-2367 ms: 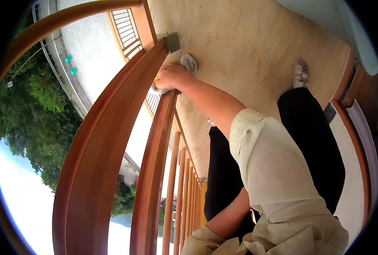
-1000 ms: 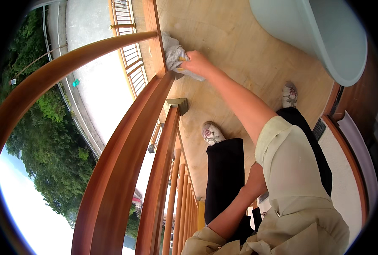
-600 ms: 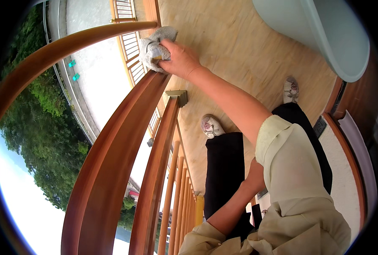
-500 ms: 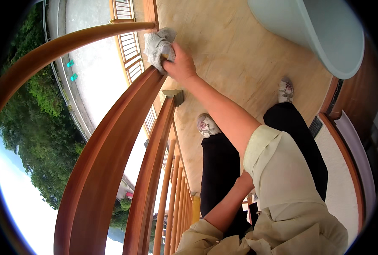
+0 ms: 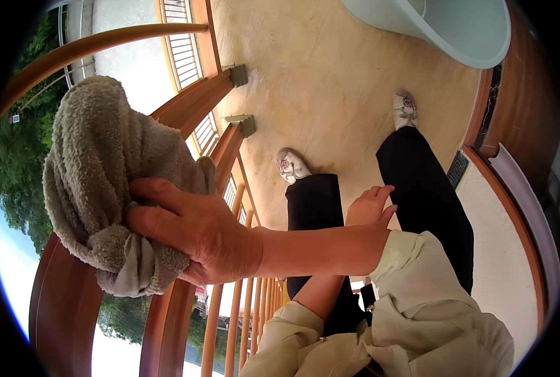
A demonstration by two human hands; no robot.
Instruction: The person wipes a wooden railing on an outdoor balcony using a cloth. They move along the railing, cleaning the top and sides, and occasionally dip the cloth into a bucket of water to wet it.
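Note:
A crumpled grey terry cloth [image 5: 97, 163] is bunched in my right hand [image 5: 198, 232], whose fingers are closed around it. The cloth covers part of the wide brown wooden handrail [image 5: 63, 301] at the left; whether it presses on the wood or hangs above it, I cannot tell. My right forearm stretches leftward across my body. Behind it, my left forearm crosses the other way, and my left hand [image 5: 369, 204] shows beyond it, near my dark trouser leg, with fingers stretched out and holding nothing.
Under the handrail run a lower rail [image 5: 166, 327] and several round balusters [image 5: 229, 320]. A curved wooden rail [image 5: 104, 44] is at the far left, with trees outside. A pale blue-grey tub [image 5: 431, 28] stands at the far right, near a white wall [image 5: 500, 232].
My right hand has brought the cloth from the handrail's far end back toward me and to the left. My left hand, hidden before, now shows beyond the right forearm.

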